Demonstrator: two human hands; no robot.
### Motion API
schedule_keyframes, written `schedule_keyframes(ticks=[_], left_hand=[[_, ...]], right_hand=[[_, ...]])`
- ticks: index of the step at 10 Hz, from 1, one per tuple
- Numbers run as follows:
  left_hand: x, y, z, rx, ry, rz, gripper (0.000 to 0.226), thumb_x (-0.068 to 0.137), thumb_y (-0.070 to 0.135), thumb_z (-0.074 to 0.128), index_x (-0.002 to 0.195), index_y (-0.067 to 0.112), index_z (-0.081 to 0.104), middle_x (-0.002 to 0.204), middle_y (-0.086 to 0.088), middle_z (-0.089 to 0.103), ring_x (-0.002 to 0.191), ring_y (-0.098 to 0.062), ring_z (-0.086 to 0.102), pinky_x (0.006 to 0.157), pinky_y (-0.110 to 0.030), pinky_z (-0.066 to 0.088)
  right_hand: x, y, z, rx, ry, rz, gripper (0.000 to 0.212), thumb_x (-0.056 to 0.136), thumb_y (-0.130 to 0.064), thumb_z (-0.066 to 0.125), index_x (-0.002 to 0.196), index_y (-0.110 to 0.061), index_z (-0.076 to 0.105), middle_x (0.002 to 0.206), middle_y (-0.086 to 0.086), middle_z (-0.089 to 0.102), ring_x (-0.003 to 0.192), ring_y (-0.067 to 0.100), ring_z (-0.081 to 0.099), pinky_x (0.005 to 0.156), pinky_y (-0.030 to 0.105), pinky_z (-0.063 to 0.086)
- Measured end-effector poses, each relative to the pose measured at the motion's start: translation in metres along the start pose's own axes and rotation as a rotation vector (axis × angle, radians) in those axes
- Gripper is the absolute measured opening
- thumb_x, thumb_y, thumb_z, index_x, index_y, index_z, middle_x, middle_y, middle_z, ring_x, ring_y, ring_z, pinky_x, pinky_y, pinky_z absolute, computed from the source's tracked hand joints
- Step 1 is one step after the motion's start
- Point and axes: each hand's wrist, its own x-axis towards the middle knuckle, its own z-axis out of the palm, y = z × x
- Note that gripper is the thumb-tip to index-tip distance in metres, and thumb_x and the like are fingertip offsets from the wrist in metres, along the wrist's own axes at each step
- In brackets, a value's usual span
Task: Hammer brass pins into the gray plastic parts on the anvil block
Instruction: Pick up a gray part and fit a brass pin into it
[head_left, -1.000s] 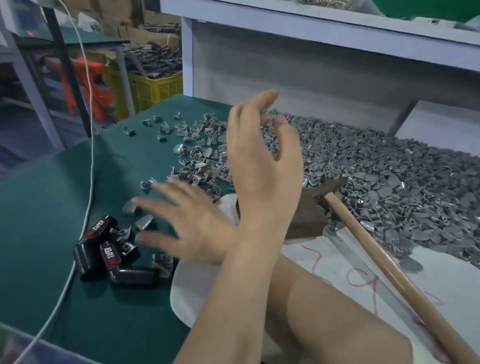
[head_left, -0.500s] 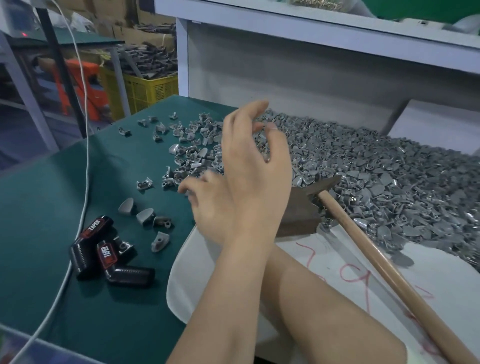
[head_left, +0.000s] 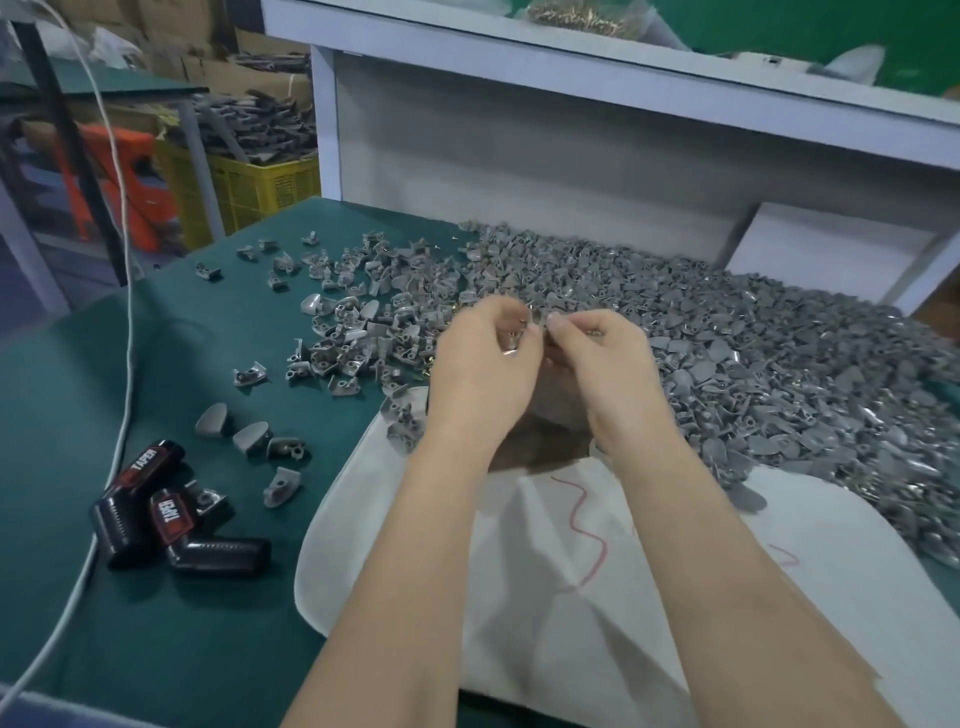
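Fingers of the left hand and right hand curl in, pinching one blurred gray part above the anvil block; no pin discernible, hammering judged pending, large heap on the table apparently awaiting.

Green bench w/ a big heap of gray plastic parts on it, plus white cloth, black TAPER pcs and a white cable – left side.

Open room over green mat left; gray parts heap crowds right.
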Motion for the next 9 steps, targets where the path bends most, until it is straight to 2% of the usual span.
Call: schedule_keyframes(ticks=[1, 2, 3, 4, 5, 6, 7, 8, 9], left_hand=[[-0.001, -0.002, 0.009, 0.065, -0.051, 0.034, 0.010, 0.088, 0.023, 0.064, 0.097, 0.020, 0.066, 0.102, 0.002, 0.066, 0.093, -0.014, 0.062, 0.086, -0.031, 0.049], [0.001, -0.007, 0.010, 0.045, -0.025, -0.001, 0.005, 0.088, 0.020, 0.064, 0.092, 0.018, 0.066, 0.095, 0.004, 0.068, 0.087, -0.011, 0.063, 0.081, -0.025, 0.049], [0.004, -0.008, 0.006, -0.059, 0.094, -0.031, 0.004, 0.089, 0.017, 0.062, 0.090, 0.020, 0.065, 0.086, 0.010, 0.065, 0.081, -0.005, 0.059, 0.072, -0.012, 0.043], [0.008, -0.011, -0.001, -0.276, 0.292, -0.071, 0.007, 0.091, 0.018, 0.061, 0.087, 0.024, 0.061, 0.086, 0.008, 0.066, 0.085, -0.008, 0.062, 0.077, -0.016, 0.046], [0.013, -0.013, -0.007, -0.679, 0.429, -0.162, 0.010, 0.091, 0.012, 0.061, 0.086, 0.019, 0.060, 0.085, -0.002, 0.067, 0.076, -0.009, 0.064, 0.073, -0.021, 0.053], [0.017, -0.014, -0.008, -0.900, 0.557, -0.192, 0.011, 0.090, 0.006, 0.061, 0.084, 0.015, 0.060, 0.079, 0.000, 0.062, 0.070, -0.006, 0.062, 0.066, -0.012, 0.049], [0.019, -0.015, -0.007, -0.971, 0.626, -0.219, 0.012, 0.091, 0.004, 0.060, 0.083, 0.013, 0.059, 0.078, 0.000, 0.060, 0.070, -0.005, 0.061, 0.066, -0.012, 0.049], [0.019, -0.015, -0.007, -1.016, 0.658, -0.228, 0.011, 0.091, 0.004, 0.059, 0.083, 0.012, 0.058, 0.077, 0.000, 0.060, 0.064, -0.001, 0.061, 0.067, -0.012, 0.049], [0.017, -0.015, -0.005, -1.010, 0.653, -0.229, 0.012, 0.091, 0.004, 0.059, 0.083, 0.012, 0.059, 0.077, 0.001, 0.060, 0.064, -0.001, 0.061, 0.067, -0.012, 0.049]], right_hand=[[-0.001, 0.004, -0.010, -0.065, 0.034, 0.010, 0.018, 0.090, -0.022, 0.061, 0.096, -0.005, 0.061, 0.090, 0.011, 0.066, 0.075, 0.016, 0.060, 0.073, 0.032, 0.052], [-0.003, 0.004, -0.008, -0.055, -0.046, 0.040, 0.016, 0.090, -0.020, 0.062, 0.094, -0.005, 0.061, 0.084, 0.007, 0.065, 0.076, 0.017, 0.062, 0.073, 0.031, 0.053], [0.000, 0.000, -0.007, -0.115, -0.064, 0.012, 0.018, 0.089, -0.028, 0.063, 0.085, -0.011, 0.065, 0.083, 0.008, 0.067, 0.077, 0.017, 0.062, 0.078, 0.036, 0.054], [0.010, -0.003, -0.004, -0.185, 0.023, -0.043, 0.020, 0.091, -0.033, 0.059, 0.087, -0.016, 0.068, 0.089, 0.003, 0.070, 0.085, 0.016, 0.064, 0.087, 0.039, 0.053], [0.025, -0.002, 0.008, -0.469, 0.048, -0.112, 0.017, 0.092, -0.024, 0.057, 0.099, -0.015, 0.070, 0.099, -0.001, 0.070, 0.092, 0.014, 0.062, 0.089, 0.028, 0.047], [0.037, 0.000, 0.029, -0.751, -0.059, -0.124, 0.018, 0.091, -0.018, 0.055, 0.099, -0.020, 0.072, 0.102, 0.000, 0.070, 0.087, 0.016, 0.062, 0.081, 0.024, 0.046], [0.050, 0.002, 0.058, -1.031, -0.250, -0.068, 0.018, 0.087, -0.017, 0.057, 0.101, -0.015, 0.069, 0.104, 0.007, 0.068, 0.091, 0.025, 0.063, 0.086, 0.038, 0.052], [0.056, 0.005, 0.080, -1.191, -0.376, 0.011, 0.028, 0.086, -0.016, 0.060, 0.113, -0.009, 0.060, 0.117, 0.013, 0.061, 0.099, 0.029, 0.060, 0.087, 0.039, 0.049], [0.063, 0.011, 0.092, -1.230, -0.417, 0.066, 0.037, 0.087, -0.014, 0.055, 0.123, -0.006, 0.053, 0.128, 0.015, 0.055, 0.111, 0.031, 0.057, 0.089, 0.041, 0.046]])
